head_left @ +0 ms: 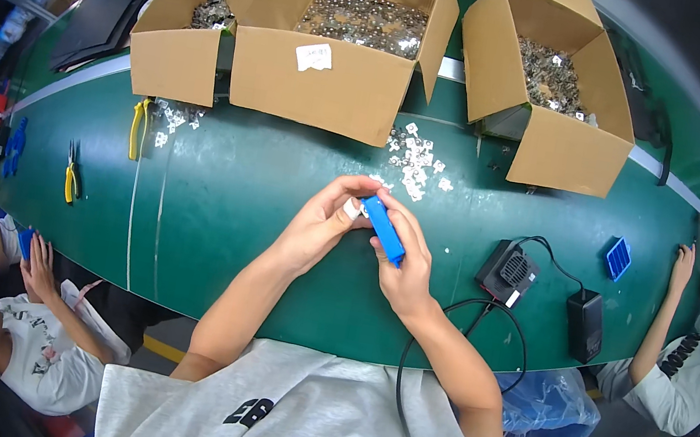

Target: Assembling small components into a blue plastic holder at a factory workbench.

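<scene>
My right hand (405, 279) is closed round a blue oblong plastic block (384, 230), held tilted above the green table. My left hand (318, 224) meets it at the block's far end, fingers curled and thumb bent in. A white wrap (352, 209) covers the tip of that thumb. Between the left thumb and the block there is a small pale spot; whether the fingers pinch a part there is too small to tell. Just beyond both hands lies a loose pile of small shiny metal pieces (416, 163).
Cardboard boxes of metal pieces, left (174, 64), middle (321, 84) and right (572, 154), line the far side. Yellow-handled pliers (138, 129) and more pliers (72, 177) lie left. A black fan-like device (507, 273), black adapter (584, 324) and blue tray (617, 259) sit right. Co-workers sit both sides.
</scene>
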`<action>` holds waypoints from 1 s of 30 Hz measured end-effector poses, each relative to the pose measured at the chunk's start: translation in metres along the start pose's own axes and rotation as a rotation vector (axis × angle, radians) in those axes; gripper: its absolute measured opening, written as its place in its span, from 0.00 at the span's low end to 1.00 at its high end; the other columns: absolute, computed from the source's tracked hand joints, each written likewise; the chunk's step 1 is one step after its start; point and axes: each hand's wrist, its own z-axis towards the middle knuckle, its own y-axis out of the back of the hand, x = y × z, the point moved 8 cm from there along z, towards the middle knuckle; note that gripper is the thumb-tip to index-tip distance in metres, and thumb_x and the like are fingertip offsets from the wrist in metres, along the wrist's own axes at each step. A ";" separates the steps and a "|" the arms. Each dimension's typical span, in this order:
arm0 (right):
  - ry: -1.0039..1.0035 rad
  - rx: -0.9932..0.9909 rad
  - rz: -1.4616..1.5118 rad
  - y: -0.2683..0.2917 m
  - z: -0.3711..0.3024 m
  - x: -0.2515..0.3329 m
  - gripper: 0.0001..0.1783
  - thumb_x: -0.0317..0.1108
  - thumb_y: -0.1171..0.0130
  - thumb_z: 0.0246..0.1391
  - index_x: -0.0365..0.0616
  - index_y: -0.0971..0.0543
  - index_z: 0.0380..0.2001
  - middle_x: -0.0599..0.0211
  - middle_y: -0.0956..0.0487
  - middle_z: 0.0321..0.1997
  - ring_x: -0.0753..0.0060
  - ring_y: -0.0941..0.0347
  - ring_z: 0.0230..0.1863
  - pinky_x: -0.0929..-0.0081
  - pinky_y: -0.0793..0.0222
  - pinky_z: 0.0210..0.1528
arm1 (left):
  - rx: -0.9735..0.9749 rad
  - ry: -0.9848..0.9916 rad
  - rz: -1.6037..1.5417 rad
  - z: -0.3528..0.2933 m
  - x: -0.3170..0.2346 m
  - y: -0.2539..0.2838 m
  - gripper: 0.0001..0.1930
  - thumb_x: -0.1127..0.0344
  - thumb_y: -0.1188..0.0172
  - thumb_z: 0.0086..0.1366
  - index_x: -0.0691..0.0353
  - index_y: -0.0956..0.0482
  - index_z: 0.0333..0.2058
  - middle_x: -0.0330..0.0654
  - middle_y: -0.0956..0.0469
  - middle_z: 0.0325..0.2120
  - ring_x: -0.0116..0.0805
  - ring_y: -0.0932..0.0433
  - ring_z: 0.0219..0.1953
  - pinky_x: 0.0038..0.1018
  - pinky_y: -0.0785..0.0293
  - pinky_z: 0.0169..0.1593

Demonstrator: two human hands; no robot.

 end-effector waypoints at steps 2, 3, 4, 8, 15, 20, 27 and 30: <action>0.006 -0.008 0.015 0.002 -0.001 0.002 0.24 0.15 0.38 0.42 0.32 0.30 0.46 0.47 0.30 0.56 0.46 0.31 0.55 0.61 0.31 0.53 | -0.004 -0.008 0.017 0.000 -0.003 -0.003 0.25 0.52 0.47 0.66 0.62 0.35 0.55 0.43 0.33 0.53 0.34 0.34 0.56 0.36 0.35 0.58; -0.022 -0.008 0.015 0.003 -0.002 0.002 0.24 0.15 0.38 0.42 0.32 0.30 0.46 0.47 0.30 0.56 0.46 0.31 0.55 0.62 0.31 0.53 | 0.024 -0.017 -0.002 -0.001 -0.006 -0.006 0.24 0.52 0.47 0.66 0.62 0.34 0.54 0.43 0.33 0.53 0.34 0.34 0.56 0.35 0.35 0.58; -0.051 -0.008 0.016 0.004 -0.003 0.000 0.25 0.15 0.38 0.42 0.32 0.30 0.46 0.47 0.30 0.55 0.45 0.31 0.55 0.62 0.31 0.53 | 0.051 -0.024 -0.022 -0.001 -0.007 -0.009 0.24 0.52 0.47 0.66 0.63 0.32 0.53 0.43 0.33 0.53 0.34 0.33 0.55 0.35 0.35 0.58; 0.005 -0.013 -0.028 0.004 -0.004 0.003 0.25 0.14 0.38 0.40 0.32 0.30 0.46 0.46 0.29 0.54 0.44 0.31 0.54 0.61 0.30 0.52 | 0.021 -0.070 0.183 -0.001 -0.010 -0.007 0.23 0.51 0.47 0.66 0.63 0.29 0.51 0.43 0.32 0.54 0.35 0.33 0.55 0.33 0.37 0.59; 0.078 -0.017 -0.024 0.005 -0.008 0.010 0.26 0.15 0.36 0.38 0.32 0.30 0.45 0.45 0.29 0.53 0.43 0.31 0.53 0.59 0.30 0.52 | 0.090 -0.293 0.415 -0.001 -0.024 -0.018 0.22 0.49 0.48 0.66 0.63 0.27 0.47 0.44 0.31 0.50 0.37 0.34 0.55 0.33 0.39 0.59; 0.052 0.014 -0.009 0.001 -0.008 0.010 0.26 0.18 0.35 0.41 0.33 0.30 0.46 0.45 0.28 0.52 0.43 0.30 0.53 0.59 0.31 0.53 | 0.076 -0.306 0.381 -0.003 -0.015 -0.014 0.22 0.48 0.49 0.65 0.62 0.28 0.43 0.43 0.31 0.45 0.36 0.32 0.52 0.32 0.37 0.57; -0.034 0.008 0.053 -0.003 -0.012 0.004 0.25 0.29 0.37 0.50 0.33 0.32 0.50 0.45 0.27 0.52 0.44 0.29 0.53 0.61 0.32 0.54 | -0.005 -0.309 0.292 -0.004 -0.009 -0.014 0.20 0.50 0.49 0.66 0.63 0.30 0.43 0.42 0.31 0.43 0.31 0.30 0.47 0.29 0.35 0.54; -0.147 -0.012 0.115 -0.003 -0.012 -0.004 0.26 0.35 0.40 0.55 0.34 0.33 0.53 0.45 0.27 0.52 0.49 0.29 0.53 0.65 0.33 0.54 | -0.104 -0.301 0.314 -0.005 -0.002 -0.014 0.20 0.51 0.49 0.67 0.64 0.31 0.43 0.42 0.31 0.42 0.29 0.30 0.45 0.27 0.34 0.53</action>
